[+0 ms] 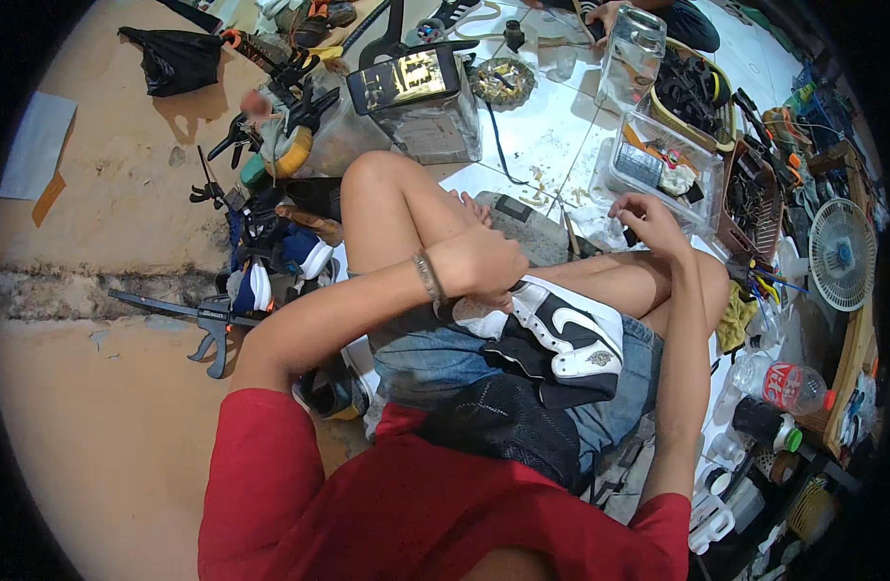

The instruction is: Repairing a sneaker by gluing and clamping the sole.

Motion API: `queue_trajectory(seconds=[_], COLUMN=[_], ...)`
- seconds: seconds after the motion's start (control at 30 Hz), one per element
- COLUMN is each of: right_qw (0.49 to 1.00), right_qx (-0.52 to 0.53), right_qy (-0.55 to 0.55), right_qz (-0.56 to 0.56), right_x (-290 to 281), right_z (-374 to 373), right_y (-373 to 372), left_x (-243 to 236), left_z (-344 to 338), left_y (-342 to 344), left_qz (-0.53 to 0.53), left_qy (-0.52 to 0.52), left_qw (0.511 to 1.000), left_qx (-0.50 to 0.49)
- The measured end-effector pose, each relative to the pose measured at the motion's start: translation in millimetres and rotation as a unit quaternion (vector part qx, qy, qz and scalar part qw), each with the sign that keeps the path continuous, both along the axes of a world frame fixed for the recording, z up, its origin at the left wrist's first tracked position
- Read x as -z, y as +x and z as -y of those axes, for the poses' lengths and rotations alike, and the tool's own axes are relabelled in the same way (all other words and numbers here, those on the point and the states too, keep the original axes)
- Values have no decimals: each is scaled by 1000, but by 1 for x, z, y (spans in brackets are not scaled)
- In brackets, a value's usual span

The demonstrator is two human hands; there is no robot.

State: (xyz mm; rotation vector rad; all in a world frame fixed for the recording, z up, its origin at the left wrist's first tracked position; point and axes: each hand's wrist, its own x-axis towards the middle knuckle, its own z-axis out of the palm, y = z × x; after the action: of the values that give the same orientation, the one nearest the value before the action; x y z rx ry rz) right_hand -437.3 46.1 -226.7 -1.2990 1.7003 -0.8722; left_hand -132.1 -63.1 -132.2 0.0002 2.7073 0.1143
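Note:
Across my lap lies a black and white sneaker point(583, 339), its high collar spread toward my waist. My left hand point(486, 263) is closed on the end of the sneaker by my knee, knuckles up, hiding part of it. Raised above my right shin, my right hand point(652, 225) is apart from the shoe. Its fingers are curled with the tips close together; whatever they may pinch is too small to make out. A grey stone-like block point(522, 228) sits just beyond my legs, between the two hands.
Clear plastic box point(702, 198) with tools and wicker basket point(726, 116) stand far right. A fan point(842, 254) and plastic bottle point(784, 385) are to the right. On the left are a bar clamp point(213, 324) and other shoes. A phone point(404, 79) rests ahead; another person sits beyond.

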Motion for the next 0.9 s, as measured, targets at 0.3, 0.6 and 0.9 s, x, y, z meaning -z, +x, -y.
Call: queue_trajectory(seconds=[0.3,0.6,0.9], right_qw=[990,982,935], right_qx=[-22,-122,-135], right_qy=[-137,-122,-31], right_qz=[8,-76,-327], right_x=[-48,-77,-105], right_z=[-27,-33,-37], right_y=[89,124,158], left_x=[-48,9,31], left_z=[18,-36,-41], left_y=[49,90,80], left_qz=[46,-260,-391], left_qy=[332,363,273], left_qw=[919,810,794], left_qx=[-209,-380,-378])
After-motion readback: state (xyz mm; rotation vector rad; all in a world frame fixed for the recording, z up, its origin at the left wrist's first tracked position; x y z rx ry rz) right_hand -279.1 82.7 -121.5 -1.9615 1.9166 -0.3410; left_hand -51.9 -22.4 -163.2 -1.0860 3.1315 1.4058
